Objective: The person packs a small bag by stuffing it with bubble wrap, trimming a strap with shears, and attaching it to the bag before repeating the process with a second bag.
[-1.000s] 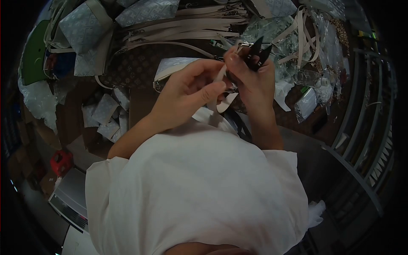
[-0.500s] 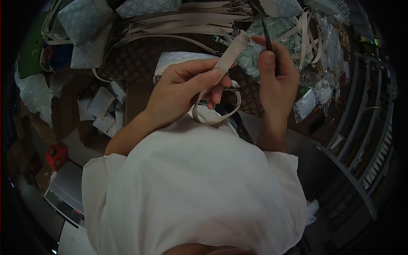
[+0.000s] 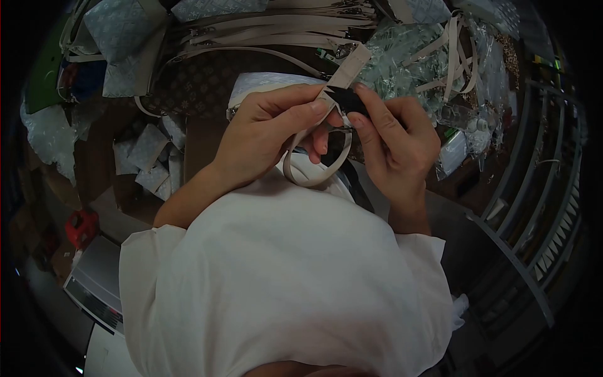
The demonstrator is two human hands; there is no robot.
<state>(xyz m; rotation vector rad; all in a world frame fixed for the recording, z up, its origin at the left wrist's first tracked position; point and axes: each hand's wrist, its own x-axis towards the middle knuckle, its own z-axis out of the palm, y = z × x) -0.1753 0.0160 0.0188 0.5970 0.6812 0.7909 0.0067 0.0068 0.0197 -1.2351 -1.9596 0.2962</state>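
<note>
A pale beige strap [image 3: 352, 65] points up and to the right out of my left hand [image 3: 264, 124], whose thumb and fingers pinch it. The strap's lower part curves in a loop below the fingers. Closed around a dark, pointed tool [image 3: 345, 100], my right hand [image 3: 402, 135] holds it with thumb and forefinger. The tool's tip lies against the strap, just beside my left thumb. A small metal clasp hangs under the tool, partly hidden by my fingers. A pale patterned bag [image 3: 270, 81] lies behind my left hand.
Several beige straps [image 3: 270, 25] lie in a row at the back. Clear plastic wrapping [image 3: 402, 69] is heaped at the back right. Patterned pouches [image 3: 151, 151] sit in a box at the left. A metal rack [image 3: 534, 182] stands at the right, a red container [image 3: 82, 228] at the lower left.
My right hand has moved down and left, bringing the dark tool from upright beside the strap to lying against it. My left hand still holds the strap in nearly the same place.
</note>
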